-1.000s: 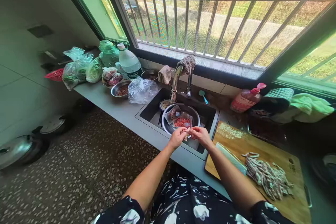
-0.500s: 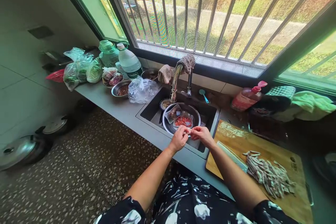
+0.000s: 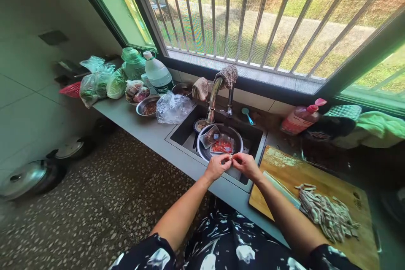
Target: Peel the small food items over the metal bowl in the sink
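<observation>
My left hand (image 3: 217,167) is closed in a pinch over the near edge of the sink, with a small pale piece (image 3: 230,158) at its fingertips. Its kind is too small to make out. Against it, from the other side, press the pinched fingertips of my right hand (image 3: 247,166). Just beyond the hands a metal basin (image 3: 198,147) sits in the sink (image 3: 182,136). In the basin lie a clear pack of red pieces (image 3: 222,146) and a pack of something dark (image 3: 211,136).
To the right, a wooden cutting board (image 3: 284,168) bears a knife (image 3: 281,190) and a heap of sliced strips (image 3: 329,213). The faucet (image 3: 211,103) rises behind the basin. A plastic bag (image 3: 173,107), a metal bowl (image 3: 147,106) and a large bottle (image 3: 158,74) stand to the left.
The fingertips of both hands have shifted slightly on the small pale piece, and my right hand is turned a little more. The view has moved slightly.
</observation>
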A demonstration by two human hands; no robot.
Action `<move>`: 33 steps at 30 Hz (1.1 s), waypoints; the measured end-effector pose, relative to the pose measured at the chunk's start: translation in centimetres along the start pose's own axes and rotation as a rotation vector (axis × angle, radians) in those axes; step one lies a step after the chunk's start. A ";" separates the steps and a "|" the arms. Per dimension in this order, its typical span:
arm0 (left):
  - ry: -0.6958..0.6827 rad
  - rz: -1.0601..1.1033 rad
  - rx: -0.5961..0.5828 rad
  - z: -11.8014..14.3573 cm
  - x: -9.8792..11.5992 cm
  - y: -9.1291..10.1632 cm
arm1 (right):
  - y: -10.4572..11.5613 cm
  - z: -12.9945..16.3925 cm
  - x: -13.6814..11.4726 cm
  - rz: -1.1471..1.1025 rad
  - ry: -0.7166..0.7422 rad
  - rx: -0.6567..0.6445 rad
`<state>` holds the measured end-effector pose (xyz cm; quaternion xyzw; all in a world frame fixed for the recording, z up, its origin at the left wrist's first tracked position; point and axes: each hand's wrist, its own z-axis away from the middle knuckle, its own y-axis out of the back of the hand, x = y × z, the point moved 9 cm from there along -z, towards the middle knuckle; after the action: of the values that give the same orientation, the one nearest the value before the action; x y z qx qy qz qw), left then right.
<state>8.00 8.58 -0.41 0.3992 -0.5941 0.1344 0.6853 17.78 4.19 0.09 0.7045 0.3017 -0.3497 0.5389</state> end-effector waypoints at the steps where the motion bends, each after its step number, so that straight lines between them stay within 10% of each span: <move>1: -0.005 -0.004 -0.011 -0.1 0.1 0.0 | 0.0 0.0 -0.3 0.007 0.027 -0.009; 21: 0.072 0.072 -0.049 -0.8 -1.1 -2.0 | 0.2 1.1 1.1 0.085 -0.057 0.149; 33: 0.309 0.528 -0.161 -0.5 -4.1 -4.2 | -1.9 1.1 5.7 -0.556 -0.400 0.007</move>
<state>10.09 7.39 -5.81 0.1508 -0.5748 0.3192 0.7382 19.31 3.85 -5.78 0.5148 0.3693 -0.6153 0.4689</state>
